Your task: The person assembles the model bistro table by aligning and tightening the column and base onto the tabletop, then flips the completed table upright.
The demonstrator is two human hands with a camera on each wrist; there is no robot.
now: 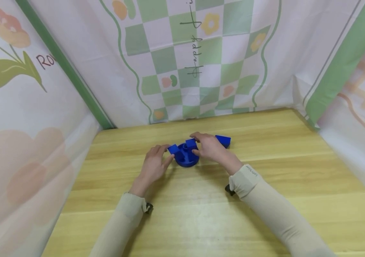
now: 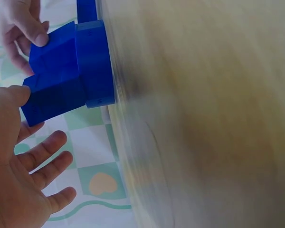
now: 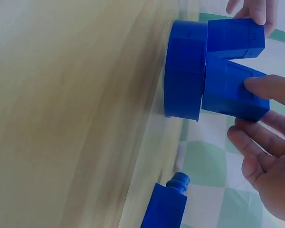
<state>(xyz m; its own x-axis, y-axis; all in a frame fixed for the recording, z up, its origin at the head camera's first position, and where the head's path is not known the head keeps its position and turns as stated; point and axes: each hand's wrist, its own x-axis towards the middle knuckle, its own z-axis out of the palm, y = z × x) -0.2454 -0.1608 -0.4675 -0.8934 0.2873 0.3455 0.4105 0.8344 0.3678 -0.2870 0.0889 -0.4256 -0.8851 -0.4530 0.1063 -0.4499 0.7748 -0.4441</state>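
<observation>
The left hand and the right hand each pinch a blue block above a round blue base, which sits flat on the table, toward its far edge. The left block is held by its outer end between thumb and forefinger, the other fingers spread loose. The right block has the thumb on one face and fingers at the opposite side. Both blocks lean outward, their lower ends meeting the top of the base; how deeply they sit in it cannot be told. Another blue block lies on the table just beyond the right hand, with a grooved knob at one end.

The pieces look like hard plastic: probably light, stiff and not easily harmed by a firm pinch. Their smooth faces may slip a little under dry fingertips, so flat opposite sides near the outer end should give the surest hold and leave the lower end free. The base, likely light too, could slide or tip if pushed from one side; its outer wall is the place to steady it.
</observation>
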